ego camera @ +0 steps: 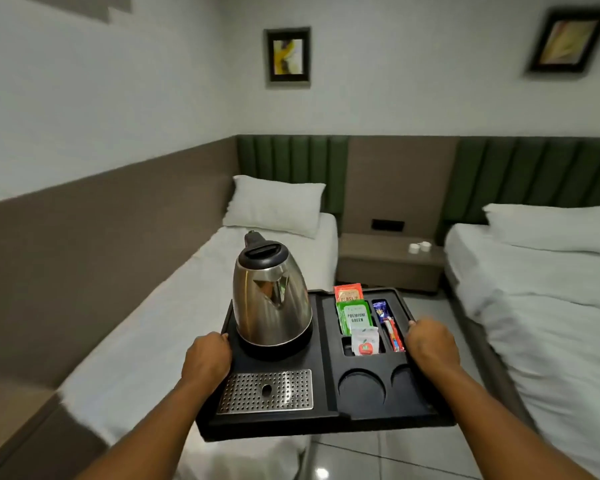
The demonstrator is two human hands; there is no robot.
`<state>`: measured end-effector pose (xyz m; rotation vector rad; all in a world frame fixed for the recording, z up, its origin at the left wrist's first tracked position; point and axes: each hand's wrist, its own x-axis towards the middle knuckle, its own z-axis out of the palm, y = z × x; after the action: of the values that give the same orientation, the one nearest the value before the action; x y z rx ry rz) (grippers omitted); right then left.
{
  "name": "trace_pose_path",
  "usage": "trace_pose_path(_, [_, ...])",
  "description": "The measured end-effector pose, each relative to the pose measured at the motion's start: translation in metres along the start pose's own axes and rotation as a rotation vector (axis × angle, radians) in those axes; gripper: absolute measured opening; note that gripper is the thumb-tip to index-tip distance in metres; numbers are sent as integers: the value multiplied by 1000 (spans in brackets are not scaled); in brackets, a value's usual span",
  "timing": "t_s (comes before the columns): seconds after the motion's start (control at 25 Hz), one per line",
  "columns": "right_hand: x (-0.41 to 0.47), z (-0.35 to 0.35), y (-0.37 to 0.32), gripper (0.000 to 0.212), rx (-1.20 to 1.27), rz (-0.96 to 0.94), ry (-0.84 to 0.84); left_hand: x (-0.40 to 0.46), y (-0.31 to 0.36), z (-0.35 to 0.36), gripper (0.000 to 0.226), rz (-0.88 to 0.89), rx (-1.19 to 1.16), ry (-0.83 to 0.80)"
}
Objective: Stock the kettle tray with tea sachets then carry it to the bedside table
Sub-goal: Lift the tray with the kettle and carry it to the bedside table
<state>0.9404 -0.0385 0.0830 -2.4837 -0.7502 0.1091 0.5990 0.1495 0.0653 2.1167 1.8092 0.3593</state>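
The tray (pixel 326 419) was black and moulded, held level in the air between the two beds. At its near edge sat a perforated metal drip plate (pixel 265 390) on the left and two round cup hollows (pixel 361 388) on the right, both bare. Further along the tray stood a steel kettle (pixel 271 299) with a black lid, upright on its base at the tray's left half. To the kettle's right, a narrow slot held the tea sachets (pixel 355 317) standing on edge — a white one nearest, a green one behind it, an orange one at the far end. Beside them a thinner slot held blue and red stick packets (pixel 388 323).

The left hand (pixel 207 358) gripped the tray's left rim, fingers curled together over the edge. The right hand (pixel 430 348) clasped the right rim the same way, knuckles up, both forearms stretched forward.

Beyond the tray's far edge stood the bedside table (pixel 388 261), low and brown, with two small white cups (pixel 419 247) on it — well apart from the tray.
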Motion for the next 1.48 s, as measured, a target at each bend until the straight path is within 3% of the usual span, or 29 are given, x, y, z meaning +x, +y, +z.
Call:
trace_pose_path(0.28, [155,-20,70,33,-13,126,106,113,175,81,43,150,-26,-30])
trace_pose_path(0.72, [541,24,77,37,13,307,216,425,461,206,47,278,-25,-70])
trace_pose_path(0.92, [724,56,73,38,53,293,214,567,573,264,48,297,-39,-59])
trace_pose_path(1.28, [1054,127,36,41,56,255,179,814,735,364,49,235,-45,-27])
trace_pose_path(1.48, [1215,230,32,42,8,271,47,956,781,452,47,195,-15,-27])
